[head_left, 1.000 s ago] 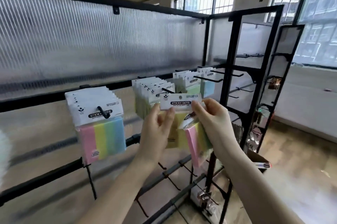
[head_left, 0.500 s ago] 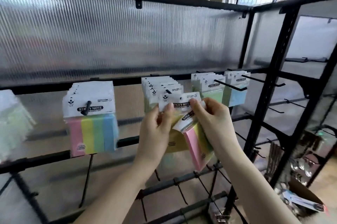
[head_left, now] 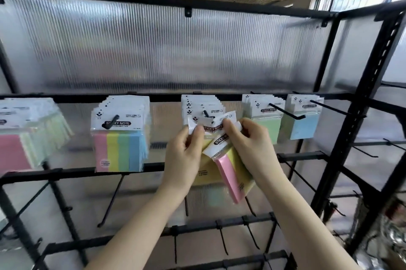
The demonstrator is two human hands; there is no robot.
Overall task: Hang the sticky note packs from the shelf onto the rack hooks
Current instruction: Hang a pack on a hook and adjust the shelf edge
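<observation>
We have both hands up at the rack. Left hand (head_left: 183, 157) pinches the white header of a yellow sticky note pack (head_left: 203, 174), pressed against the hook (head_left: 206, 113) just above our fingers. Right hand (head_left: 249, 144) grips the header of a pink-yellow pack (head_left: 230, 173), tilted, overlapping the yellow one. Left of the hands, a multicolour stack (head_left: 120, 135) hangs full; right of them, green (head_left: 267, 123) and blue (head_left: 304, 124) stacks.
</observation>
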